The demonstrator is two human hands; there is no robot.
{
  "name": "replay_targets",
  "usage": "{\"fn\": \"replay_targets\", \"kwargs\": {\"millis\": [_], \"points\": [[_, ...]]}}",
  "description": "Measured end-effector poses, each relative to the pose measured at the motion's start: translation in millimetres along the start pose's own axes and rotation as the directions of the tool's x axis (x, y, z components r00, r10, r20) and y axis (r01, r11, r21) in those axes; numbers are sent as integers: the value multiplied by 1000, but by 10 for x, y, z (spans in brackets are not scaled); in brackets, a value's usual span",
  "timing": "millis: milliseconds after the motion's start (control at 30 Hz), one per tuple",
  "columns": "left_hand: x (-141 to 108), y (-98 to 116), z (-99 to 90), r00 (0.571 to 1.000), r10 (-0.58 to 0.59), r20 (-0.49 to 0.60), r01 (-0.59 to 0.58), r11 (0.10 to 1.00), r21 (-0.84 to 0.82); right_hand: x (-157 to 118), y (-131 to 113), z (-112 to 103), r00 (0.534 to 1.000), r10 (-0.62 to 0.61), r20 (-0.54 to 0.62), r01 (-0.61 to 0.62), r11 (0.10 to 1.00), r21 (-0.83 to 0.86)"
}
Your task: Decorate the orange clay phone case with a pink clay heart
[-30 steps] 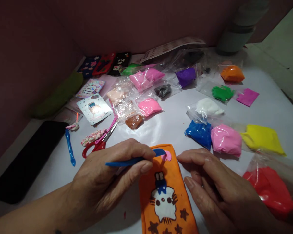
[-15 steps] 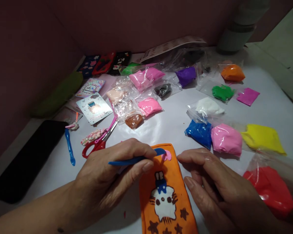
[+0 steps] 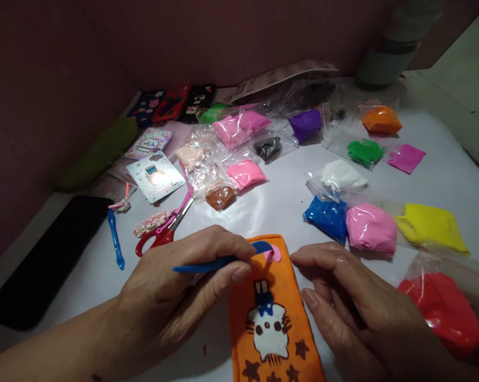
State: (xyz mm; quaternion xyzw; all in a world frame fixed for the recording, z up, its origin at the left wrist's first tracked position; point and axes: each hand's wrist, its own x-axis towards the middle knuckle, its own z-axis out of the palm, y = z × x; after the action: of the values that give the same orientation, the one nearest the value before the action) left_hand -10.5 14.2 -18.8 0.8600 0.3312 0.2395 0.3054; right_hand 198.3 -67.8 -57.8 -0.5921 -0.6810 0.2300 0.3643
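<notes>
An orange clay-covered slab (image 3: 271, 318) lies in front of me, bearing a white cat figure (image 3: 270, 334) in blue and several brown stars. Between thumb and fingers my left hand (image 3: 183, 281) pinches a blue modelling tool (image 3: 203, 266), whose curved blade touches a small pink clay piece (image 3: 276, 253) near the slab's far edge. Along the slab's right edge rests my right hand (image 3: 350, 307), fingers bent and slightly apart, holding nothing visible.
Bags of blue (image 3: 325, 217), pink (image 3: 371, 228), yellow (image 3: 434, 227) and red clay (image 3: 442, 307) lie at the right. To the left are red scissors (image 3: 167, 233), another blue tool (image 3: 115, 241) and a black phone (image 3: 48, 260). A bottle (image 3: 390, 53) stands behind.
The back end of the blue tool has shifted slightly left and down in my left hand, while its blade stays at the pink piece. My right hand looks unchanged.
</notes>
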Motion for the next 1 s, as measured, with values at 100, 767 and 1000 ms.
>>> {"fn": "replay_targets", "kwargs": {"millis": [100, 767, 1000], "points": [[6, 1, 6, 1000, 11, 1, -11, 1000, 9, 5, 1, 0, 1000, -7, -5, 7, 1000, 5], [35, 3, 4, 999, 2, 34, -3, 999, 39, 13, -8, -4, 1000, 0, 7, 0, 1000, 5], [15, -13, 17, 999, -4, -34, 5, 1000, 13, -2, -29, -2, 999, 43, 4, -43, 999, -11]]}}
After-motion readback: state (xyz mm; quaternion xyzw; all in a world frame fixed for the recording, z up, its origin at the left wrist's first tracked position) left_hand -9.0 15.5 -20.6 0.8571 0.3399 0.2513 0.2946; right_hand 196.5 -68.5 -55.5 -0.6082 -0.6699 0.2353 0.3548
